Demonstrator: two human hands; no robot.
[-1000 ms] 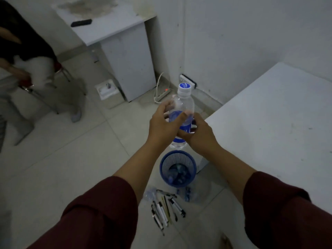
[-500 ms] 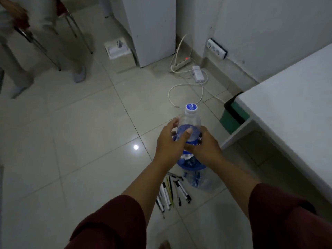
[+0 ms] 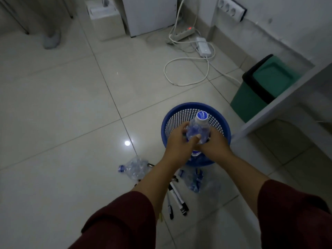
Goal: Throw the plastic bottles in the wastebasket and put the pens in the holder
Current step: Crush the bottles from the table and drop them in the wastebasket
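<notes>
Both hands grip a clear plastic bottle [image 3: 198, 130] with a blue cap, held upright just above the mouth of the blue mesh wastebasket [image 3: 181, 112]. My left hand [image 3: 177, 142] wraps its left side and my right hand [image 3: 214, 146] its right side. A crushed bottle [image 3: 133, 168] lies on the floor left of my left forearm. Another crumpled bottle [image 3: 197, 180] lies just in front of the basket. Several pens [image 3: 177, 200] lie on the tiles between my forearms, partly hidden by my left arm.
A green bin with a black rim [image 3: 258, 87] stands under the white table [image 3: 287, 97] at right. White cables [image 3: 188, 69] and a power strip [image 3: 185, 32] lie on the floor beyond the basket. A cabinet [image 3: 149, 13] and a person's foot [image 3: 51, 39] are at the top.
The view tilted down toward the floor. Both hands lowered the bottle from chest height to just above the blue basket's opening.
</notes>
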